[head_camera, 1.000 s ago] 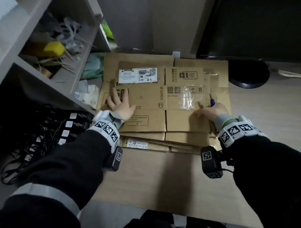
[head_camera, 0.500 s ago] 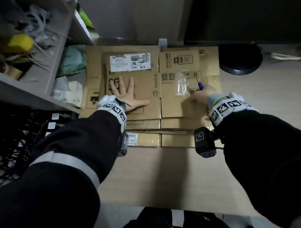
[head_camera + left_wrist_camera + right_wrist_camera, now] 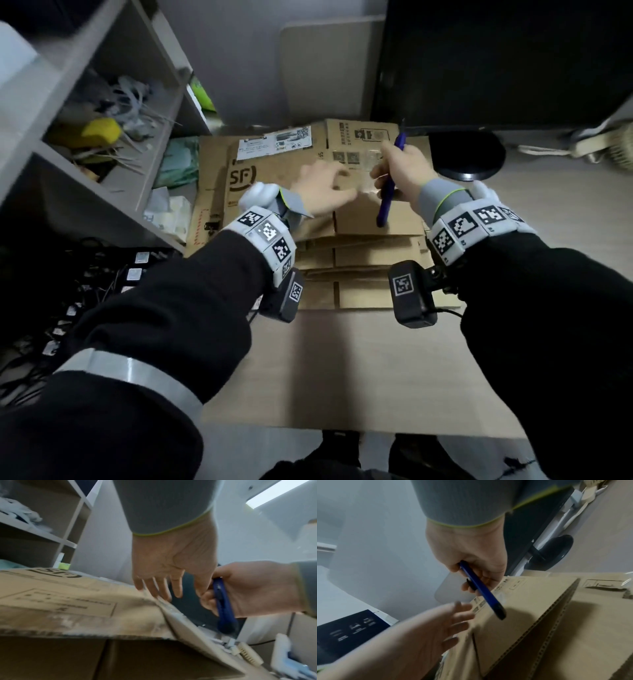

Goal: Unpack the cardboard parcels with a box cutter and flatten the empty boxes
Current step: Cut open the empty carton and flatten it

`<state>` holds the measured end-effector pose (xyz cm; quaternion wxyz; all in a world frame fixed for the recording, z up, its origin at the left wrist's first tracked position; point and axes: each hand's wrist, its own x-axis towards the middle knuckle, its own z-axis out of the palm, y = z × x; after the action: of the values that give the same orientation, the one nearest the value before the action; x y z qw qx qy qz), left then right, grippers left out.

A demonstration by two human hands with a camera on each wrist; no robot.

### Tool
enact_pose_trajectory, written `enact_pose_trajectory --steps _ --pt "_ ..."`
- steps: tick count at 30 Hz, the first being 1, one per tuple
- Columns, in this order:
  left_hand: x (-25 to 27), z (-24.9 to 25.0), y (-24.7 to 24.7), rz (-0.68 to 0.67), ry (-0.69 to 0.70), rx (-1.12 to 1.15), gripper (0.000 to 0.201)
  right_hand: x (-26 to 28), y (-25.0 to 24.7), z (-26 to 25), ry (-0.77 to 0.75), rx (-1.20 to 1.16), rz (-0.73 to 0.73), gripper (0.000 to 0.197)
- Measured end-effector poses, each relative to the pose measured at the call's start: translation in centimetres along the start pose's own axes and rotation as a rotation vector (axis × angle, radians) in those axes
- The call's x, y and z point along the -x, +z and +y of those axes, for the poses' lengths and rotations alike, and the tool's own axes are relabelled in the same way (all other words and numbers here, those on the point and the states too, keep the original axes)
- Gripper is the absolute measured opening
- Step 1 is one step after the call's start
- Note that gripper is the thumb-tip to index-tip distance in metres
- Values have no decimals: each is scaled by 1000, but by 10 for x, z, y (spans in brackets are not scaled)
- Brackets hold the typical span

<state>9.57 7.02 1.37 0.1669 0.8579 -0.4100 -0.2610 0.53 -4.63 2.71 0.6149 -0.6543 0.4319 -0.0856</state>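
Note:
A stack of flattened cardboard boxes [image 3: 274, 178] lies on the desk, the top one printed with "SF" and carrying a white shipping label [image 3: 274, 143]. My right hand [image 3: 400, 171] grips a blue box cutter [image 3: 388, 192] above the stack, its rear end pointing down toward me. The cutter [image 3: 481, 589] also crosses the right wrist view. My left hand [image 3: 322, 192] hovers just left of it with fingers spread and straight, holding nothing; in the left wrist view its fingertips [image 3: 161, 592] hang just over the top box [image 3: 77, 601] near the centre fold.
A grey shelf unit [image 3: 113, 137] with clutter stands at the left, with cables below it. A dark monitor [image 3: 496, 61] on a round black base [image 3: 466, 154] stands at the back right. A larger cardboard sheet [image 3: 359, 370] lies under the stack toward me.
Both hands have lifted off the flattened box. The right hand has raised the box cutter upright, and the left hand has moved right toward it.

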Motion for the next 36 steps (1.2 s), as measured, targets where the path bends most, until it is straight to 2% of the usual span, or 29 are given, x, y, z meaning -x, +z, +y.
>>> enact_pose_trajectory --steps 2,4,8,11,14,19,23,27,31,33,36 --pt "13 19 -3 -118 77 264 43 8 1 -7 -27 -58 -14 28" --pt "26 28 0 -170 31 415 43 15 4 -10 -44 -95 -34 29" --pt "40 25 14 -188 -71 495 57 27 9 -9 -63 -104 -22 33" --pt "43 29 21 -210 -109 452 65 36 3 -2 -27 -194 -45 31" --pt "43 40 28 -240 -102 537 65 39 -5 4 -2 -195 -57 30" --pt "26 66 43 -333 -109 788 45 33 -35 18 49 -226 -20 29" --pt "8 77 53 -327 -58 897 25 24 -59 24 89 -272 -1 28" --pt "-11 106 61 -287 -87 907 22 9 -79 30 91 -175 70 29" --pt "-30 134 67 -261 -91 869 26 -8 -94 39 103 11 66 28" --pt "-39 144 71 -254 -48 787 27 -19 -103 43 103 30 118 26" --pt "-55 154 73 -262 59 526 23 -37 -126 44 118 120 195 22"
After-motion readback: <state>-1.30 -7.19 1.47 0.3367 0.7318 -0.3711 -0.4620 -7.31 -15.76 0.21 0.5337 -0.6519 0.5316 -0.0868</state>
